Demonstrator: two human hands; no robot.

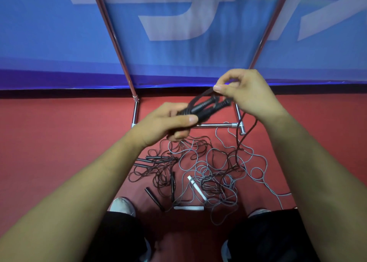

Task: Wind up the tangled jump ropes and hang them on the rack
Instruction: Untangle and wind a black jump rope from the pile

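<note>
The left grip grasps two black jump-rope handles; the right grip pinches their dark cord just above them.

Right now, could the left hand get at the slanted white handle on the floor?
Probably not yet: the left hand grips the black handles, so it is full. Nothing else seems to block the way down to the white handle.

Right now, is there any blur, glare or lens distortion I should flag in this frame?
Head view: banner lettering smeared by motion blur; rack poles splay outward, wide-angle distortion; left hand and right hand on the black rope slightly soft; tangled ropes sharp; lighting even, no strong glare.
</note>
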